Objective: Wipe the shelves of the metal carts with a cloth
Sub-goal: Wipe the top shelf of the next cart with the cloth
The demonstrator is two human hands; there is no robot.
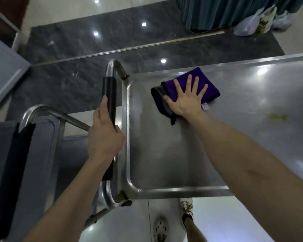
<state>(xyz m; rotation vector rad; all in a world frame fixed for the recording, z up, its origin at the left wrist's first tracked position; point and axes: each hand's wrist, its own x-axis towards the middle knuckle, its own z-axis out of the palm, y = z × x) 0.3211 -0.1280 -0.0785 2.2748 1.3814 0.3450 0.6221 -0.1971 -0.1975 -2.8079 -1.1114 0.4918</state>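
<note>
I see my right hand (184,98) pressed flat on the purple cloth (191,88), fingers (189,81) spread open and not gripping. The cloth is folded, with a grey and black layer showing at its left edge, and lies on the top shelf (164,154) of the metal cart, near the shelf's far rim. My left hand (104,135) is just left of that shelf, its fingers closed around the black-padded handle (109,95). A yellowish smear (276,117) marks the shelf well right of the cloth. A 2nd cart (42,137) stands left of the handle.
</note>
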